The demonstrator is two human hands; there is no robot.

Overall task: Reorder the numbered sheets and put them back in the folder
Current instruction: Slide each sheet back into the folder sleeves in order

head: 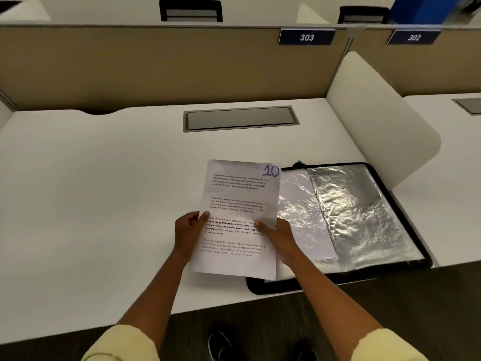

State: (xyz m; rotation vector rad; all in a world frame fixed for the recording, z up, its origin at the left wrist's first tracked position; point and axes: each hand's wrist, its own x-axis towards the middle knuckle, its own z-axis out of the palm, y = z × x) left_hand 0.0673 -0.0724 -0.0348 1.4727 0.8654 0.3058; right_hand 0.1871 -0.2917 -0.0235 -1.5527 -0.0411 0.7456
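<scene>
I hold a stack of printed sheets (239,204) above the white desk; the top sheet bears a handwritten blue "10" at its upper right corner. My left hand (188,230) grips the stack's left edge, thumb on top. My right hand (279,237) grips the right edge, thumb on the text. To the right lies the folder (364,217), open flat, with a black zip border and shiny clear plastic sleeves. The stack overlaps the folder's left edge. How many sheets lie under the top one is hidden.
A grey cable hatch (240,118) is set in the white desk (91,191) behind the sheets. A beige partition (156,63) with plates 303 and 302 closes the back. A white divider panel (377,121) stands at the right, just behind the folder.
</scene>
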